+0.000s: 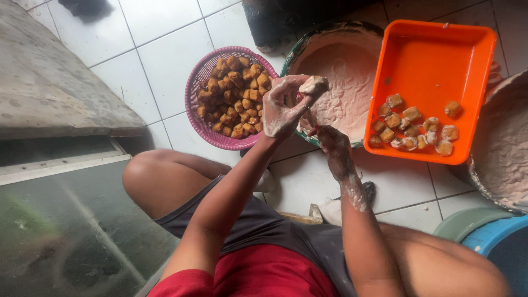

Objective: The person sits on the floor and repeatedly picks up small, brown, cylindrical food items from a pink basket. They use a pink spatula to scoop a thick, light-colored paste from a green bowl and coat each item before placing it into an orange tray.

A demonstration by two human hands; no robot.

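Nearby, pink basket [193,104], orange tray [434,60].

Right hand [331,140] fingertips hidden behind left hand [283,107]; grey basin [503,148] cut by edge.

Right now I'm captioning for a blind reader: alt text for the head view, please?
Seated on white tiles, a person's paste-coated left hand holds a tofu puff while the right hand stuffs it over a paste bowl, between a pink basket of puffs and an orange tray.
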